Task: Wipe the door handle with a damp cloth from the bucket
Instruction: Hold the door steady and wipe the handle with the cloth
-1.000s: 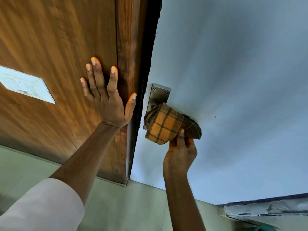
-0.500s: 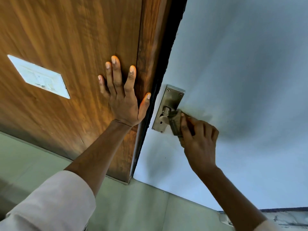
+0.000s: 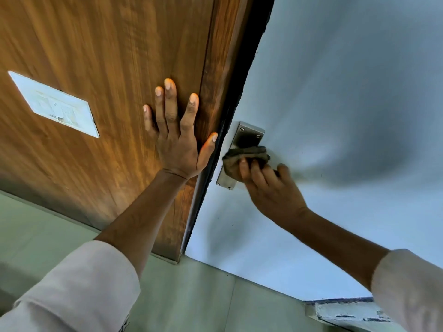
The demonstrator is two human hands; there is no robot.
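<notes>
A metal handle plate (image 3: 248, 136) is screwed to the pale blue-grey door (image 3: 335, 104). My right hand (image 3: 271, 188) presses a bunched brownish cloth (image 3: 249, 155) over the middle of the plate, and the lever itself is hidden under the cloth and fingers. My left hand (image 3: 177, 137) lies flat with fingers spread on the brown wooden frame (image 3: 107, 68) just left of the door's edge, holding nothing. No bucket is in view.
A white switch plate (image 3: 54, 104) sits on the wooden panel to the left. A dark gap (image 3: 242, 80) runs between frame and door. Pale green floor tiles (image 3: 191, 295) lie below, and a chipped white ledge (image 3: 347, 312) shows at the lower right.
The cloth was bunched below the plate, then drawn right along the lever, baring its base; now it covers the plate's middle again. My left hand stayed flat on the wood.
</notes>
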